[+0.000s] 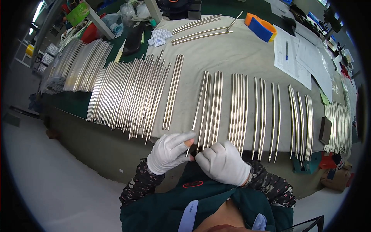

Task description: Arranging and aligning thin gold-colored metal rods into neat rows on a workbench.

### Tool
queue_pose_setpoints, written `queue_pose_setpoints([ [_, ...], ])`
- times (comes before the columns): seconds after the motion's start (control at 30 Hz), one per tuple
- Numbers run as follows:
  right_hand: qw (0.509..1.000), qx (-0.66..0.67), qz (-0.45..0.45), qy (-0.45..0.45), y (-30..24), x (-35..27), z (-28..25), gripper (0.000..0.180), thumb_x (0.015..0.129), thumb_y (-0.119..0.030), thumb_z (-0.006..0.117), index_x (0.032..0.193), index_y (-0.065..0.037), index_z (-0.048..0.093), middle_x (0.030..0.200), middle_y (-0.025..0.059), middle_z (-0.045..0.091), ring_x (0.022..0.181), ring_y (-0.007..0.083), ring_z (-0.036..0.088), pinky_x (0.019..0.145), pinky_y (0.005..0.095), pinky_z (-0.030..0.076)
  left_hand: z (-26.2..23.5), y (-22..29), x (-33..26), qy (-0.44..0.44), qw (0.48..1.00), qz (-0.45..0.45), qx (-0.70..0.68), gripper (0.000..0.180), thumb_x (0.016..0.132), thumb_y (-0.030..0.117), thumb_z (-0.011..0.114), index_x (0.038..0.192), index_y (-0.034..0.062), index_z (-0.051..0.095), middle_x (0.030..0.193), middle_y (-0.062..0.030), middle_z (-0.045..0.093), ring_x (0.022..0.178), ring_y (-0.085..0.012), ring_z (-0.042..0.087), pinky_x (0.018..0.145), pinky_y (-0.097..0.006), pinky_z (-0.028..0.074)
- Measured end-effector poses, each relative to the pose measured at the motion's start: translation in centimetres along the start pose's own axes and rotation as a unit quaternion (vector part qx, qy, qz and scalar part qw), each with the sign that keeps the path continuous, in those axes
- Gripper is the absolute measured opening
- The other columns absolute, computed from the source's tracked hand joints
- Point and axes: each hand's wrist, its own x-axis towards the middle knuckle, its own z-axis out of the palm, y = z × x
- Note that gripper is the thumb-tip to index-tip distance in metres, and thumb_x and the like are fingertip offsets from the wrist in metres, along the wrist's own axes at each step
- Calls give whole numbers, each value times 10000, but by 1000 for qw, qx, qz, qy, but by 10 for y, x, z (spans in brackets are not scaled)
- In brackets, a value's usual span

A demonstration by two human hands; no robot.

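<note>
My left hand [167, 152], in a white glove with bare fingertips, pinches the lower end of a slim metal rod [198, 104] at the table's near edge. That rod leans slightly, its upper part lying beside a small group of rods [214, 112]. Close on its right, my right hand [223, 162], also gloved in white, is closed with fingers curled over the near ends of this group. Whatever those fingers hold is hidden beneath the glove.
A dense row of rods [123, 92] lies left; smaller groups [238, 108] spread rightward. Bagged rods [92, 62] lie far left. Toward the back are loose rods [201, 36], an orange-and-blue tape roll [261, 28], paper sheets [288, 58] and a black case [133, 40]. A dark block [325, 130] sits right.
</note>
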Motion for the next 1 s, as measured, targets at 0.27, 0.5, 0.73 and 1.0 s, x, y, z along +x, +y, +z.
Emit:
queue_pose_setpoints([
  [0.27, 999, 44, 24, 4, -2, 2, -13, 171, 687, -151, 669, 827, -94, 588, 755, 6, 546, 664, 163, 525, 542, 295, 379, 23, 36, 12, 223, 670, -281, -649, 233, 798, 103, 668, 1011, 26, 613, 1064, -120, 605, 888, -167, 610, 779, -311, 502],
  [0.5, 997, 62, -47, 17, -4, 1, -15, 254, 693, -113, 668, 936, -76, 602, 844, 22, 564, 713, 167, 537, 559, 298, 395, 21, 50, 48, 182, 609, -452, -626, 240, 851, -25, 542, 1015, 54, 385, 784, -37, 554, 647, -82, 557, 541, -201, 440],
  [0.73, 986, 59, -61, 147, 3, -10, -16, 229, 733, -80, 675, 936, -79, 570, 927, 42, 595, 720, 152, 565, 566, 272, 432, -7, 38, 58, 158, 652, -422, -609, 309, 820, -80, 491, 1101, 39, 441, 670, 4, 470, 501, -53, 441, 443, -174, 351],
  [1.0, 989, 49, 8, 137, 10, -37, -13, 342, 704, -32, 675, 1009, -92, 533, 949, 35, 589, 723, 194, 544, 586, 328, 418, -50, -10, 33, 242, 837, -284, -400, 251, 798, -131, 472, 976, 40, 515, 897, 6, 484, 775, -47, 473, 688, -179, 427],
])
